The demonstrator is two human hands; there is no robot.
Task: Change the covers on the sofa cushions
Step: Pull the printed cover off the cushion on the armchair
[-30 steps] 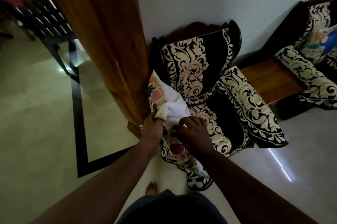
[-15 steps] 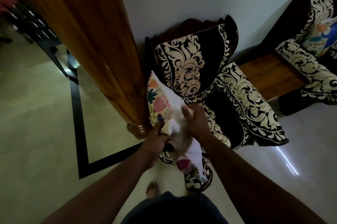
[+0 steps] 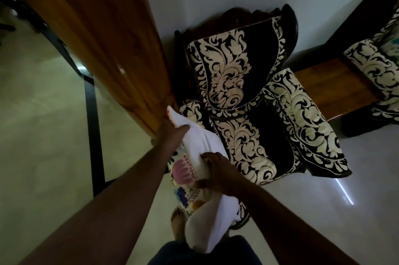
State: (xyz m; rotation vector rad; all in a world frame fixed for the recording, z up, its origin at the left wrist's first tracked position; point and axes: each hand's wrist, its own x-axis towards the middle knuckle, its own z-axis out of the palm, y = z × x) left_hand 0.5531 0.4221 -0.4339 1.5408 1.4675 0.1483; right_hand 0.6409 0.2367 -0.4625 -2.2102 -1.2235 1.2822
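Observation:
A white cushion insert (image 3: pixel 201 142) sticks half out of a floral cover (image 3: pixel 183 175) in front of the black-and-cream armchair (image 3: pixel 241 96). My left hand (image 3: pixel 172 133) grips the bare upper end of the white insert. My right hand (image 3: pixel 218 171) grips the rim of the floral cover around the insert's middle. The cover's white inner side (image 3: pixel 212 226) hangs turned out below my right wrist, close to my body.
A wooden door panel (image 3: pixel 97 33) stands just left of the armchair. A low wooden side table (image 3: pixel 332 85) and a second patterned sofa (image 3: pixel 375 64) are on the right. Pale tiled floor (image 3: pixel 43 135) with a black inlay stripe spreads left. My bare foot (image 3: pixel 178 221) shows below.
The floral cover has slid down off the insert, baring more white. My left hand moved up to the insert's top end; my right hand pulled the cover towards me.

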